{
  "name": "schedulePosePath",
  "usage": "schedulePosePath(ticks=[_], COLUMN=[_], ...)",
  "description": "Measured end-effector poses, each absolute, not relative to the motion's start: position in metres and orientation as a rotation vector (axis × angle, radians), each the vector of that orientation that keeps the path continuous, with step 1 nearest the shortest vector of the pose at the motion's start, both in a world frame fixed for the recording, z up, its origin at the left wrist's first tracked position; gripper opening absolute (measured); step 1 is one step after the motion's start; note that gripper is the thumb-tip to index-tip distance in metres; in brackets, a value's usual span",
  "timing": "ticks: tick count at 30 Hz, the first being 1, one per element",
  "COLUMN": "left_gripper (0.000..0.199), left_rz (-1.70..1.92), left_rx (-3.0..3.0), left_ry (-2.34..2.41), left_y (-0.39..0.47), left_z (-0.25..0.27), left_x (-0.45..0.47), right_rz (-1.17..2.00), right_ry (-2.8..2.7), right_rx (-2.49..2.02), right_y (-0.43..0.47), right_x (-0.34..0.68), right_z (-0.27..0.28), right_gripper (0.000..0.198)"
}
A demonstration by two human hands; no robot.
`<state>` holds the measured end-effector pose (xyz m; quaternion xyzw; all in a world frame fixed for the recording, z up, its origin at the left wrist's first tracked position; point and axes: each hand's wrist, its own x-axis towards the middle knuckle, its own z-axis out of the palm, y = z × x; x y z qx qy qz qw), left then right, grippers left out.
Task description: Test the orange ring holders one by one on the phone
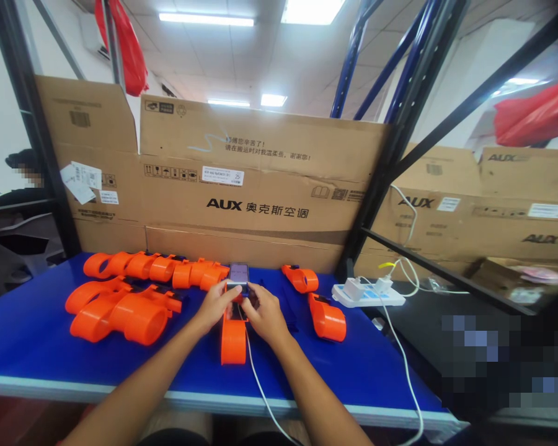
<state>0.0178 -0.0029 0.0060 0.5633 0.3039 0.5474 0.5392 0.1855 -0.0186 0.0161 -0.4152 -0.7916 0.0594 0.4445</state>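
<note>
My left hand (219, 302) and my right hand (264, 310) meet at the middle of the table, fingers closed with the thumbs close together. Between them is an orange plastic looped piece (233, 342), its wide ring pointing toward me and its upper end with a dark part mostly covered by my fingers. A white cable (255, 365) runs from under my hands down over the table's front edge; where it joins is hidden. Just beyond my fingertips is a phone (239, 271) with a lit screen, its text too small to read.
Several similar orange pieces (139, 316) lie in two rows at left. Two more orange pieces (329, 321) lie at right. A white power strip (369, 293) with plugs sits at the right edge of the blue table (186, 365). A cardboard panel (260, 179) stands behind, between dark posts.
</note>
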Motion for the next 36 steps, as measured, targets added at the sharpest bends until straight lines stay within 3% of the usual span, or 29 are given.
schedulePosePath(ticks=[10, 23, 36], left_gripper=[0.029, 0.034, 0.031], left_rz=[1.375, 1.277, 1.184], left_rx=[0.811, 0.845, 0.907], left_ry=[0.63, 0.664, 0.66], left_y=[-0.007, -0.013, -0.021], left_z=[0.02, 0.022, 0.026], left_x=[0.02, 0.022, 0.021], right_rz=[-0.002, -0.439, -0.393], right_ry=[-2.118, -2.137, -2.17], right_rx=[-1.028, -1.275, -1.465], right_y=[-0.014, -0.018, -0.031], right_x=[0.19, 0.183, 0.173], right_z=[0.014, 0.012, 0.017], right_gripper=[0.037, 0.031, 0.048])
